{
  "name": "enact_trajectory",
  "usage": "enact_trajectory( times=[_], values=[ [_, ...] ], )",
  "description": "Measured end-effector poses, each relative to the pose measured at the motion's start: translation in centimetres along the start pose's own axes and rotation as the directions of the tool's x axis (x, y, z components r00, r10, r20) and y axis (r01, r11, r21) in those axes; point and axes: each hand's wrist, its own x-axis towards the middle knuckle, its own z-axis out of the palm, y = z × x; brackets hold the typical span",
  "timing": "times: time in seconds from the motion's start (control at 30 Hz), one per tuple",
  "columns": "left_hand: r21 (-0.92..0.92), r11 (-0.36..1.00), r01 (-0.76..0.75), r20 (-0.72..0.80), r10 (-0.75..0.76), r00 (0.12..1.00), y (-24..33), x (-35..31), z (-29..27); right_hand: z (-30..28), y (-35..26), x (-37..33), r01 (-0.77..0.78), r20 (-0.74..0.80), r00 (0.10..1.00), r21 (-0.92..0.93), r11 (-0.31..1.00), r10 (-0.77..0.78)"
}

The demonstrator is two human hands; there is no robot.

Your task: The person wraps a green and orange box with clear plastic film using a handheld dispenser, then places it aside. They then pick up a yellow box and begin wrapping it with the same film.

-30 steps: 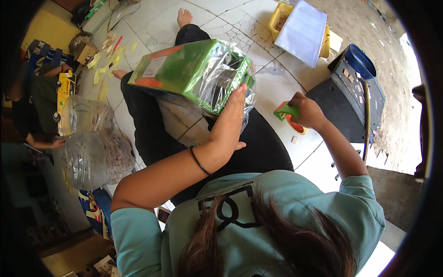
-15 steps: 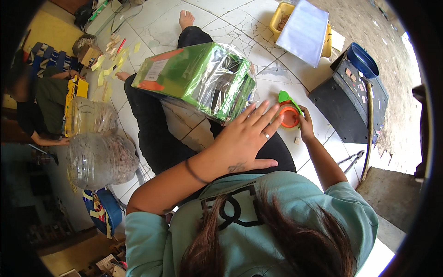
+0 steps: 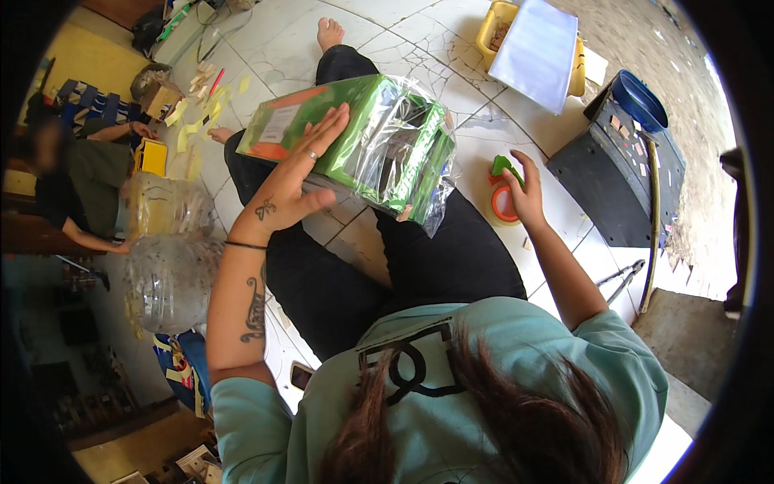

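Observation:
A green box with orange corners and a white label (image 3: 367, 133) lies across my legs, its right end covered in loose, shiny clear plastic. My left hand (image 3: 300, 173) lies flat on the box's upper face, fingers stretched out and thumb apart. On the tiles to the right of my knee is a tape dispenser (image 3: 505, 202) with a green part and an orange ring. My right hand (image 3: 528, 194) is at its green part, fingers stretched and thumb apart; its palm faces away from me.
A yellow bin (image 3: 487, 36) under a whitish sheet stands far right, near a dark box (image 3: 606, 181) bearing a blue basin (image 3: 639, 101). Pliers-like tools (image 3: 625, 278) lie nearby. Large clear plastic bags (image 3: 173, 278) and another person (image 3: 89, 177) are at the left. A phone (image 3: 301, 375) lies beside me.
My left hand has moved left from over my lap onto the box. My right fingers have loosened from the dispenser's edge and stretched out. The box has shifted slightly right.

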Motion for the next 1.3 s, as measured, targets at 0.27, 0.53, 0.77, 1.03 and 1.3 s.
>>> enact_trajectory(
  times=[0.27,0.53,0.77,1.03,1.3],
  values=[
    [0.414,0.910,-0.004,0.195,-0.084,0.977,-3.2,1.5,-3.8,3.9,-8.3,4.1,-0.265,0.474,0.880,0.456,0.850,0.020],
    [0.411,0.893,-0.185,0.304,0.056,0.951,-5.4,4.7,-4.6,7.1,-5.9,3.9,-0.435,0.571,0.818,0.547,0.715,0.061],
    [0.370,0.915,-0.164,0.398,0.003,0.917,-4.9,6.3,-5.4,7.7,-7.9,3.9,-0.549,0.568,0.811,0.656,0.518,0.142],
    [0.360,0.908,-0.214,0.350,0.082,0.933,-4.2,6.4,-5.8,7.4,-10.2,3.3,-0.589,0.598,0.786,0.645,0.487,0.159],
    [0.058,0.994,-0.089,-0.007,0.090,0.996,-1.2,1.1,-8.2,1.7,-20.0,7.6,-0.285,0.556,0.818,0.615,0.735,-0.148]
  ],
)
